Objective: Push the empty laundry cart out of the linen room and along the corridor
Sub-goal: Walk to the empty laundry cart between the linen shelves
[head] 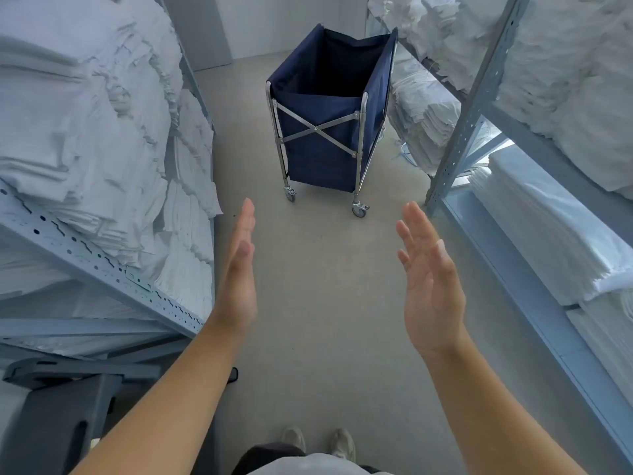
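A laundry cart stands on the floor ahead of me, between two shelf racks. It has a dark blue fabric bag on a crossed metal frame with small castors, and its bag looks empty. My left hand is stretched out flat, edge up, fingers together and holding nothing. My right hand is held out with palm facing left and fingers spread, also holding nothing. Both hands are well short of the cart and touch nothing.
A grey metal shelf rack piled with folded white linen runs along the left. Another rack with white linen stacks lines the right, close to the cart's right side. A dark grey stool-like object sits at lower left. Grey floor lies between me and the cart.
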Action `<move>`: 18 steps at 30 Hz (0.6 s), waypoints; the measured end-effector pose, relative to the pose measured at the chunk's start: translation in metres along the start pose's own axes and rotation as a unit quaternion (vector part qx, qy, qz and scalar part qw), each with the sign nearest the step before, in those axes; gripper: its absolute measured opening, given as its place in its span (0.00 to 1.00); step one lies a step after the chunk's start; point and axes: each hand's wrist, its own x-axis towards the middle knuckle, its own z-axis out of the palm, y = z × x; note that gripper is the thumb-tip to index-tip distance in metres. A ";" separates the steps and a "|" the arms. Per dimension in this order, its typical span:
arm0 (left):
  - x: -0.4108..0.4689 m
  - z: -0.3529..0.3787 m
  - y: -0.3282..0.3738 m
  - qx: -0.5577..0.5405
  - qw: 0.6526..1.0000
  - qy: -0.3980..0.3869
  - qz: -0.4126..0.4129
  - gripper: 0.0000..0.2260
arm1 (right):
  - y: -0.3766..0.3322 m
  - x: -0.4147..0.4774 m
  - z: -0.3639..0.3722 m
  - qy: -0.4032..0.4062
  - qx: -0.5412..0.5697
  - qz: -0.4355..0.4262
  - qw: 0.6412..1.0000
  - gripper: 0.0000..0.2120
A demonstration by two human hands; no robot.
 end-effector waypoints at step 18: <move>0.060 0.004 -0.014 0.008 1.000 -0.018 0.005 0.43 | 0.020 0.057 0.007 -0.012 -0.027 -0.003 1.000 0.29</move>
